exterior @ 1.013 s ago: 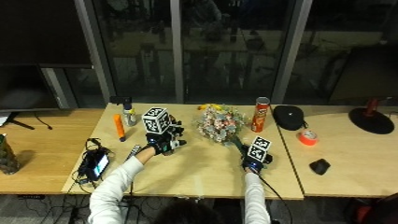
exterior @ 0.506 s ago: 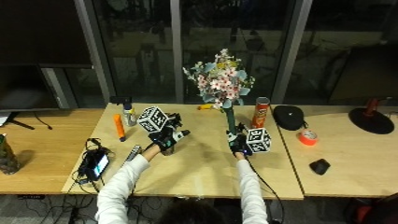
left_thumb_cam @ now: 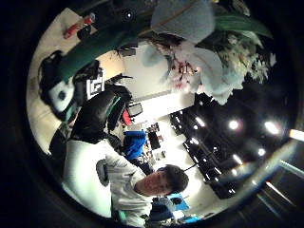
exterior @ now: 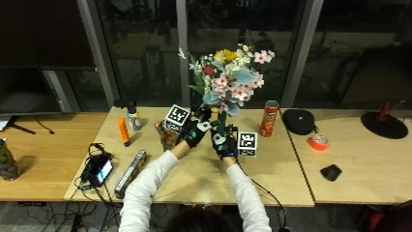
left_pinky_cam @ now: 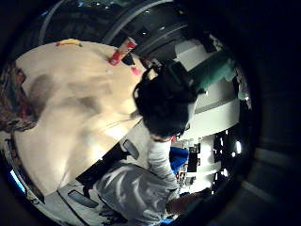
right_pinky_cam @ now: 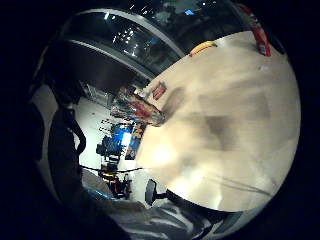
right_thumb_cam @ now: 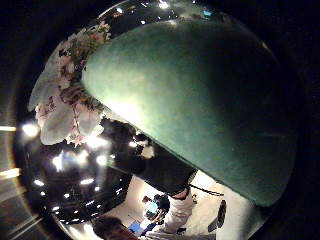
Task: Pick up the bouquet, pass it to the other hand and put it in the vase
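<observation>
1. The bouquet (exterior: 228,79) stands upright above the desk (exterior: 277,169), flower heads high and its green stem running straight down into the two gloved hands.
2. The right hand (exterior: 223,141) has its grip curled round the lower stem; its thumb-side palm view is filled by that green stem, with the blooms beyond.
3. The left hand (exterior: 195,131) is raised just beside the stem, on the person's left of it. I cannot tell whether its fingers have closed on the stem or only touch it.
4. The vase (exterior: 169,137) stands on the desk just left of the left hand and below the bouquet, partly hidden by that hand.
5. The left hand is the nearer one to the vase, so I judge the handover right-to-left suits the drop: the stem's long axis is already vertical and needs only shifting leftward and lowering.
</observation>
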